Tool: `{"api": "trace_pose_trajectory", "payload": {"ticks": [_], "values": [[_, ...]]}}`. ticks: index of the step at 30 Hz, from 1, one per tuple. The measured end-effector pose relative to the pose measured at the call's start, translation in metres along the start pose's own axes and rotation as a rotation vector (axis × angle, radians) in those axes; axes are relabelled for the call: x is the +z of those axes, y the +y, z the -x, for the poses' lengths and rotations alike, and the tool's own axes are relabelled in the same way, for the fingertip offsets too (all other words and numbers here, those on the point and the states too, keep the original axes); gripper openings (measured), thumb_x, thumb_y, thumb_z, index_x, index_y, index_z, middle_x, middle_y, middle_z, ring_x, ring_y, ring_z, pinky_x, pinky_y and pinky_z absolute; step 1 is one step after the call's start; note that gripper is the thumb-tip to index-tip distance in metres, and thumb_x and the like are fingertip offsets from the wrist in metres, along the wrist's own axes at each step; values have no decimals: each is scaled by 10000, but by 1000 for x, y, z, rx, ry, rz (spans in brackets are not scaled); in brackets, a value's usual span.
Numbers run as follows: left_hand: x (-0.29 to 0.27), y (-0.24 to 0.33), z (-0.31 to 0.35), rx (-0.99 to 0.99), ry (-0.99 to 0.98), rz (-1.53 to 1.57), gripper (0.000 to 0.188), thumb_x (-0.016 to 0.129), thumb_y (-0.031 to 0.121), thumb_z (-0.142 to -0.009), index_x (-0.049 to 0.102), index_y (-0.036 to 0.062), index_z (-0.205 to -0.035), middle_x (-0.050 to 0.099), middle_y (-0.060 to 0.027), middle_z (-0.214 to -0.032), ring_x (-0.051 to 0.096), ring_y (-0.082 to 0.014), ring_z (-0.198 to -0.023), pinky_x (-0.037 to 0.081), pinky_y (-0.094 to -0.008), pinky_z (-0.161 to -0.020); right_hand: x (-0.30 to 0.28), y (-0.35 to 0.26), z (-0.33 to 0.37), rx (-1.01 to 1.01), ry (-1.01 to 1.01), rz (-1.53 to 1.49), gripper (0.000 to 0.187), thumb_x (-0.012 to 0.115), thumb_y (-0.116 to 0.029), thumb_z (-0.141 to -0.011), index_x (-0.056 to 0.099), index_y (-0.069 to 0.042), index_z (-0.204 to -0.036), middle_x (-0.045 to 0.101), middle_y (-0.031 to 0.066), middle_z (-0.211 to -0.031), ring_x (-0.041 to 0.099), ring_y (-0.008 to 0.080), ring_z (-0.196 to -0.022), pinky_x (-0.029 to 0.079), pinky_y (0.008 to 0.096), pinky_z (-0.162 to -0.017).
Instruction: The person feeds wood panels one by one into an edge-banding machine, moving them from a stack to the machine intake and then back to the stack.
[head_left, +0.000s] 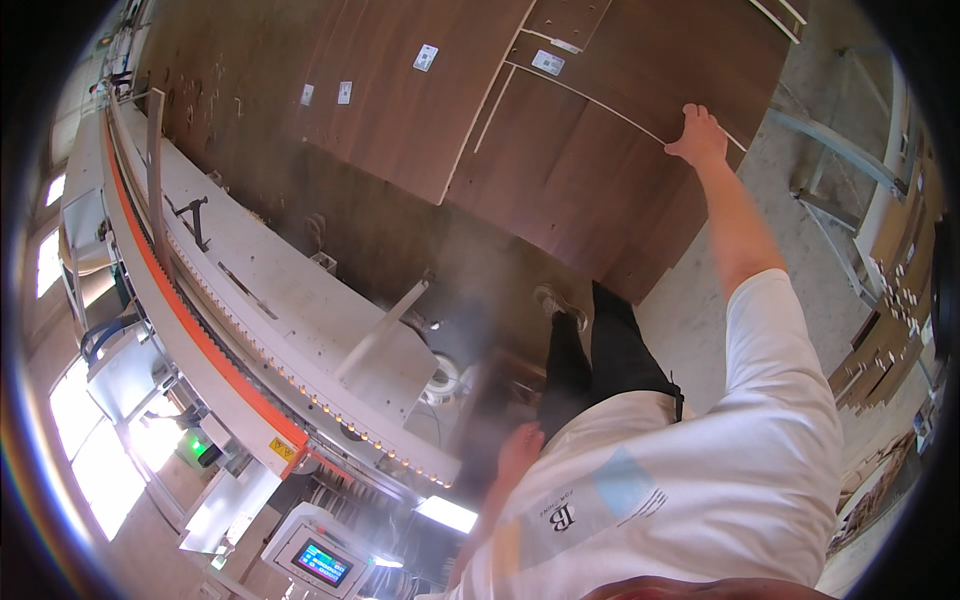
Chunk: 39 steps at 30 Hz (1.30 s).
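My right arm reaches out over a stack of flat dark-brown wood-grain boards. My right hand [700, 137] is at the light-coloured far edge of the nearest brown board [570, 180], its fingers curled over that edge and its thumb out to the left. Beyond it lies another brown board [660, 60], bearing a small white label [548, 62]. Close to my left hip hangs my left hand [520, 450], away from the boards. Its fingers are mostly hidden and blurred, so what they do does not show.
A long machine with an orange strip [215, 350] and a row of small rollers runs along my left. Its control screen [322, 562] is lit at the lower left. More labelled brown boards [390, 110] lie ahead. A grey metal frame [840, 150] stands on the right, near stacked strips [890, 340].
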<state>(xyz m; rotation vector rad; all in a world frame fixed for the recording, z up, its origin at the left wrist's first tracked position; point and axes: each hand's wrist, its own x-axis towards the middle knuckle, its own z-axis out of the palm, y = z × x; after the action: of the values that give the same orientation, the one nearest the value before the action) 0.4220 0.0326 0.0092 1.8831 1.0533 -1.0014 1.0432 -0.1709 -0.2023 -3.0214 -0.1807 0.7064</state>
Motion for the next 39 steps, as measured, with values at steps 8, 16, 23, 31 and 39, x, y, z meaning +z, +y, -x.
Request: {"api": "trace_pose_trajectory", "payload": {"ticks": [8,16,23,31,39], "values": [[-19,41,-23,-26,-73,16,396,621,310,-979,622,95,-1312,707,-162,-1205,687,-298,-1116,534,-398,-948,10,31,25,1,-28,35,807,881,-387,-586,505,-107,-1243,615,83,-1201,583,307,-1173,529,473,-908],[-18,46,-45,-14,-129,16,370,621,299,-984,628,79,-1281,707,-177,-1189,684,-318,-1115,534,-409,-954,53,70,153,71,-19,34,786,897,-496,-582,558,-134,-1191,603,72,-1217,565,289,-1175,409,487,-1022],[-30,59,-53,113,-77,-5,335,627,281,-989,640,85,-1261,716,-181,-1153,690,-322,-1091,543,-416,-938,116,74,203,186,76,-259,777,912,-475,-616,551,-112,-1200,576,98,-1280,576,340,-1171,454,458,-998],[-35,36,-65,177,-67,-48,329,632,282,-988,647,86,-1252,719,-173,-1152,693,-317,-1086,545,-407,-930,116,95,187,239,-13,-652,819,883,-425,-687,453,-75,-1290,614,170,-1286,626,393,-1106,500,463,-934],[-35,25,-76,164,-124,-1,317,617,236,-996,639,50,-1252,732,-152,-1076,714,-244,-974,549,-379,-878,116,54,225,95,134,-345,788,846,-418,-732,507,-60,-1346,625,160,-1249,608,355,-1161,491,440,-981]]}}
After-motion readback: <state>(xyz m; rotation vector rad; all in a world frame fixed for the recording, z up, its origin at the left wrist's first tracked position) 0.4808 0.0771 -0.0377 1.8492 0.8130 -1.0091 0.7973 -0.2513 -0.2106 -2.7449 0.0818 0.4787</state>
